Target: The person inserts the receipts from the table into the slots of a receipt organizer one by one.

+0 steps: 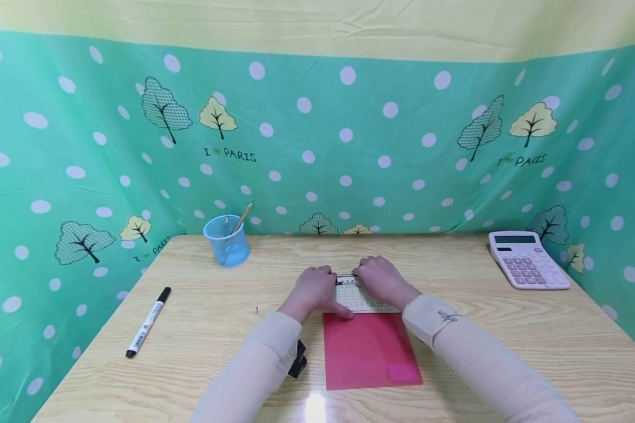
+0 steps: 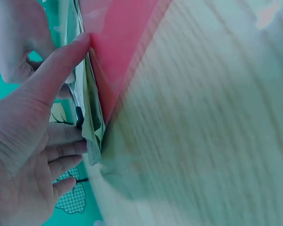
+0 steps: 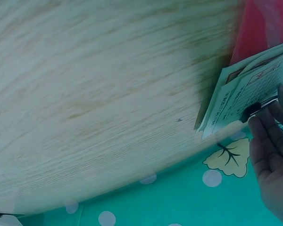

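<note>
A stack of printed grid papers (image 1: 357,298) lies over the top of a red folder (image 1: 367,346). My left hand (image 1: 317,288) grips the stack's left side; in the left wrist view its thumb (image 2: 66,61) lies at the near edge and the fingers are behind the sheets. Along the far edge runs a thin metal strip with black end pieces, one black piece (image 3: 251,112) showing in the right wrist view. My right hand (image 1: 382,281) has its fingers curled at this strip and pinches it. Part of the strip is hidden by the fingers.
A blue mesh pen cup (image 1: 231,249) with pencils stands back left, a black-and-white marker (image 1: 148,323) lies at left, and a pink calculator (image 1: 529,261) sits back right. A black object (image 1: 298,361) is partly hidden by the left sleeve. A polka-dot curtain (image 1: 344,135) hangs behind.
</note>
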`<act>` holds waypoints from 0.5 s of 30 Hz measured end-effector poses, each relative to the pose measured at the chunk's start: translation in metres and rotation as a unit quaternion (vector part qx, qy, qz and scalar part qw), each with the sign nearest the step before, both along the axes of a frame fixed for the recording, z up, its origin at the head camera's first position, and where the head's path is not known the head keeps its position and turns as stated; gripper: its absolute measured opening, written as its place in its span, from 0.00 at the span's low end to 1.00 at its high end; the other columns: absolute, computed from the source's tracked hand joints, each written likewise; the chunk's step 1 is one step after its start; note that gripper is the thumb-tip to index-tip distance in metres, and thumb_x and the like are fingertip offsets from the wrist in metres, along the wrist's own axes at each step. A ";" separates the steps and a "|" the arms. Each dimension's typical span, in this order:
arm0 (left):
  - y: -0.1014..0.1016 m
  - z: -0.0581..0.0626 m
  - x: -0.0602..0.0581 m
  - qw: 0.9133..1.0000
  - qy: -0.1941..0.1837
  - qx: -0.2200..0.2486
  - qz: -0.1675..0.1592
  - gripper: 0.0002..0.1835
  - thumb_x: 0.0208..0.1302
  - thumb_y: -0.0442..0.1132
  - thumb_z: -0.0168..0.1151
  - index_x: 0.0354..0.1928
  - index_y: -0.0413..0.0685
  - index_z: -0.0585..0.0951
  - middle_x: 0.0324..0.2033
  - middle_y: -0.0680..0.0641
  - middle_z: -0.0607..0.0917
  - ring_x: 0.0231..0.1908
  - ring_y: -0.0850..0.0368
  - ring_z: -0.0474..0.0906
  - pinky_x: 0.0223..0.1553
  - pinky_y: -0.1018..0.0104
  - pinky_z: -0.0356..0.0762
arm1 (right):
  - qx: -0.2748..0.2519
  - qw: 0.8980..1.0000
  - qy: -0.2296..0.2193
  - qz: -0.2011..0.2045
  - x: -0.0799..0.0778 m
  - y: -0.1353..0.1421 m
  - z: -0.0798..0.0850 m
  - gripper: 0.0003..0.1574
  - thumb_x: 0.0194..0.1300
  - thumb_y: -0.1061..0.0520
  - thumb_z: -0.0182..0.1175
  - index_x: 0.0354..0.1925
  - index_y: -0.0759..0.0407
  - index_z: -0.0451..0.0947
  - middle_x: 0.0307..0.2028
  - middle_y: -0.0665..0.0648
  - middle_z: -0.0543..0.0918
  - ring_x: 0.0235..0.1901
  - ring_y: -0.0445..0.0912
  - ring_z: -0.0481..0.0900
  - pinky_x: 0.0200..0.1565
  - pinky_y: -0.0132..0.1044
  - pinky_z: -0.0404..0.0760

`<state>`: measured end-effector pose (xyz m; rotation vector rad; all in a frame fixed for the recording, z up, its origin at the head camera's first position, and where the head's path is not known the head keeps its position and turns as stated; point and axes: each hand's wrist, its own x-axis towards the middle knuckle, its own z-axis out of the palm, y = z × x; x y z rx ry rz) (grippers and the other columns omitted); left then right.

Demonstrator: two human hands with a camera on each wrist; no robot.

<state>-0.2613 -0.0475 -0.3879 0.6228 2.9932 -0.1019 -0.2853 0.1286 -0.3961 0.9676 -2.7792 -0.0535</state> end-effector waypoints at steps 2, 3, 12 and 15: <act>-0.002 0.000 0.002 1.000 0.001 0.008 -0.006 0.53 0.45 0.77 0.71 0.61 0.39 0.80 0.55 0.43 0.82 0.58 0.49 0.77 0.66 0.57 0.68 | 0.000 1.000 -0.001 0.000 0.000 0.000 0.000 0.04 0.64 0.58 0.71 0.36 0.59 0.87 0.30 0.57 0.83 0.35 0.53 0.82 0.43 0.48 0.80; -0.003 0.000 0.003 1.000 0.001 0.012 -0.007 0.54 0.45 0.77 0.71 0.62 0.39 0.80 0.55 0.43 0.82 0.58 0.49 0.77 0.66 0.57 0.68 | 0.000 1.000 -0.001 0.000 0.000 0.000 0.000 0.04 0.64 0.58 0.71 0.36 0.59 0.87 0.30 0.56 0.83 0.35 0.53 0.82 0.43 0.48 0.80; -0.006 -0.004 0.007 0.999 0.010 0.033 -0.009 0.52 0.46 0.74 0.72 0.61 0.37 0.79 0.56 0.42 0.82 0.59 0.48 0.77 0.68 0.56 0.66 | 0.015 1.000 0.012 0.004 0.001 0.000 0.000 0.06 0.64 0.56 0.71 0.36 0.58 0.87 0.31 0.56 0.83 0.35 0.52 0.82 0.43 0.47 0.80; -0.007 -0.004 0.007 0.999 0.012 0.031 -0.013 0.52 0.46 0.74 0.72 0.61 0.37 0.79 0.57 0.43 0.82 0.60 0.48 0.77 0.68 0.55 0.65 | 0.016 1.000 0.006 -0.001 0.001 0.000 0.001 0.06 0.64 0.56 0.71 0.36 0.59 0.87 0.31 0.57 0.83 0.35 0.52 0.82 0.44 0.47 0.80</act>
